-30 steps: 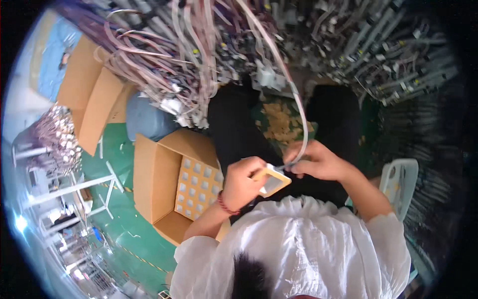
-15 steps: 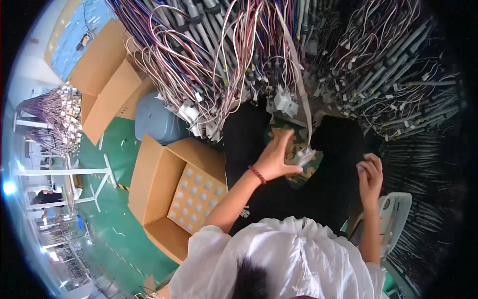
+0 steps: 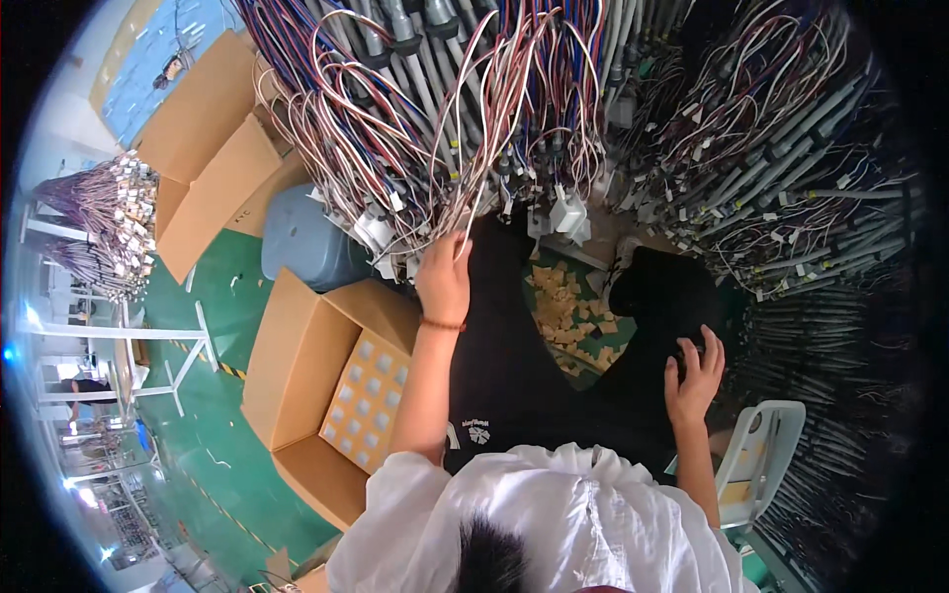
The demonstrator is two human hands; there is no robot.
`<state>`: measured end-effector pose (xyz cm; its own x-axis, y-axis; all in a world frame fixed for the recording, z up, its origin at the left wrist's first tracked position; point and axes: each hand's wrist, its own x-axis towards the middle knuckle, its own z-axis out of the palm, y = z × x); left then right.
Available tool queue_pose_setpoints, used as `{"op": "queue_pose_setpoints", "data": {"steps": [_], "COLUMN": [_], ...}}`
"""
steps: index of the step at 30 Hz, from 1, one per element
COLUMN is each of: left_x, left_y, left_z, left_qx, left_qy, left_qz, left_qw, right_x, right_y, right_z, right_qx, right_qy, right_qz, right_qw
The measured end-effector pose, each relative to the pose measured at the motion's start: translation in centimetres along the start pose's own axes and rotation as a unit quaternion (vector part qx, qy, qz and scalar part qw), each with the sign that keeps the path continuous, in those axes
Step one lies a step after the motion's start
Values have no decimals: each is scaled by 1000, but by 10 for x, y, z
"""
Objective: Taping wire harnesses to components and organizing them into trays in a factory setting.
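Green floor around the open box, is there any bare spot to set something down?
Bare green floor lies left of the open box, bordered by the white frame, and below the box toward the lower edge. Crowded: the hanging wires at the left hand, and the tan scraps between the knees.

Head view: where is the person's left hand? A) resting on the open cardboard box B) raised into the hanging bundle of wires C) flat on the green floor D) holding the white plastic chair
B: the left hand reaches up among the hanging wires, well clear of the open cardboard box, while the right hand rests on the dark-trousered knee.
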<state>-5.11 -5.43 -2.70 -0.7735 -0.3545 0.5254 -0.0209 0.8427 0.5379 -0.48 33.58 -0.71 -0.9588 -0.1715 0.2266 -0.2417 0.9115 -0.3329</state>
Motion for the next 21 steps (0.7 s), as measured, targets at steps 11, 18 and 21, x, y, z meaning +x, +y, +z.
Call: {"op": "queue_pose_setpoints", "data": {"steps": [11, 18, 21], "left_x": [-96, -130, -141], "left_y": [117, 76, 72], "left_z": [-40, -82, -79], "left_qx": [-427, -498, -572], "left_qy": [-186, -296, -194], "left_qz": [-239, -347, -395], "left_qw": [852, 737, 692], "right_x": [71, 98, 67], "right_y": [-161, -172, -205], "right_z": [7, 33, 41], "right_qx": [477, 702, 615], "right_qy": [-277, -237, -303], "right_qz": [-39, 89, 48], "right_qw": [833, 666, 726]}}
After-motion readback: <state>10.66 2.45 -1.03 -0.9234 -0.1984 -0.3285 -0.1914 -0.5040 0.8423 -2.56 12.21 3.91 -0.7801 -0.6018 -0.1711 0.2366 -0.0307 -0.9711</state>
